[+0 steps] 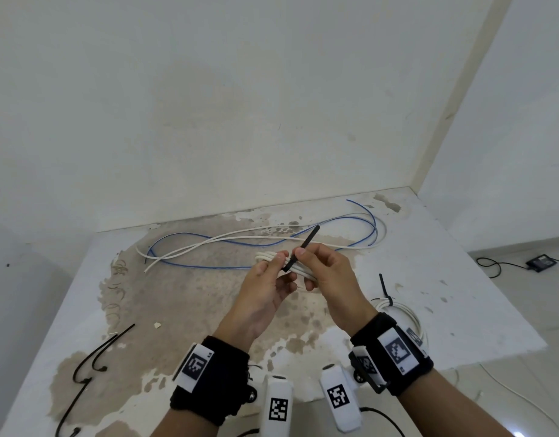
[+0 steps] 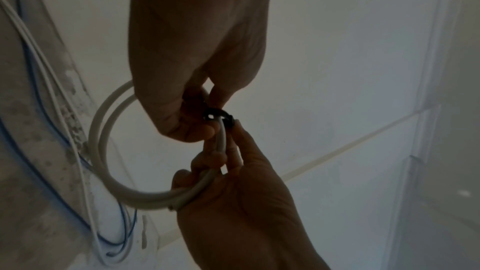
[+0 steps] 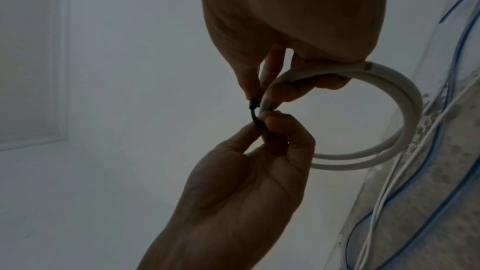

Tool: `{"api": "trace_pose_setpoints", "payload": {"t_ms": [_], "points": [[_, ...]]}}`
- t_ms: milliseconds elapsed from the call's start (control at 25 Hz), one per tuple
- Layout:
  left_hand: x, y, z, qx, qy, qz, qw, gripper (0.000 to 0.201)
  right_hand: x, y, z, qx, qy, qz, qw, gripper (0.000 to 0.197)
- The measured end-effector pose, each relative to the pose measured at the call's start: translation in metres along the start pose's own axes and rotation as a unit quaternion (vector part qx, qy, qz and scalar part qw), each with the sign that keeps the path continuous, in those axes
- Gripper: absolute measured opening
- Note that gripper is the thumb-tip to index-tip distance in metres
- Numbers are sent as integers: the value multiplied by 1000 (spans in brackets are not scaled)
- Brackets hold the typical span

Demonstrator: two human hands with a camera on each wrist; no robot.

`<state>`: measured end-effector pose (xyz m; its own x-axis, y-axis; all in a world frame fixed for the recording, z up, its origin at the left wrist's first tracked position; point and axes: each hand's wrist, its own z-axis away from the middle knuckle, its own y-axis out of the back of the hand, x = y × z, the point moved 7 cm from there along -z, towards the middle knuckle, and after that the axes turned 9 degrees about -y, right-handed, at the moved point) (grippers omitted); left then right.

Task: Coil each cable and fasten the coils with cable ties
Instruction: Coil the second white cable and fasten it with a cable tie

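Our left hand (image 1: 265, 285) grips the white cable coil (image 2: 103, 167); our right hand (image 1: 328, 272) pinches the black cable tie (image 1: 303, 247) looped round it, above the table (image 1: 190, 298).

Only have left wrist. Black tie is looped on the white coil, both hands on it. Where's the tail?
Observer: Head view shows the tail of the black cable tie standing free above the white coil. It points toward the wall, and the right hand has its grip just below the tail.
Operator: Any coil finished yet?
Observer: One. A tied coil lies on the table beside the right wrist, with a black tie cinched round it.
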<state>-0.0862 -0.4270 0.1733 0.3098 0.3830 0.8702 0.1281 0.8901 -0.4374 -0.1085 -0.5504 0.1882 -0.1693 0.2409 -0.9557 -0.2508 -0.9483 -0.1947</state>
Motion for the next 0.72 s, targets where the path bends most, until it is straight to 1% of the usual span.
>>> {"api": "trace_pose_setpoints", "payload": {"t_ms": [80,200,320,400,520,600,720], "points": [[1,2,2,-17,11,-40,999,21,-5,1,2,5,21,35,999,20],[3,1,5,-49,14,-113,992,24,-10,5,4,30,49,84,995,19],[3,0,7,-69,6,-179,981,29,-9,8,2,46,63,122,989,21],[2,-3,8,-75,7,-200,977,30,-6,10,0,58,71,147,985,19],[3,-8,11,-67,16,-195,978,24,-1,11,0,72,75,169,980,17],[3,-11,12,-47,17,-190,980,27,-1,11,1,73,79,172,979,18],[2,-12,12,-31,0,-221,975,33,-5,12,5,84,90,175,977,15]]}}
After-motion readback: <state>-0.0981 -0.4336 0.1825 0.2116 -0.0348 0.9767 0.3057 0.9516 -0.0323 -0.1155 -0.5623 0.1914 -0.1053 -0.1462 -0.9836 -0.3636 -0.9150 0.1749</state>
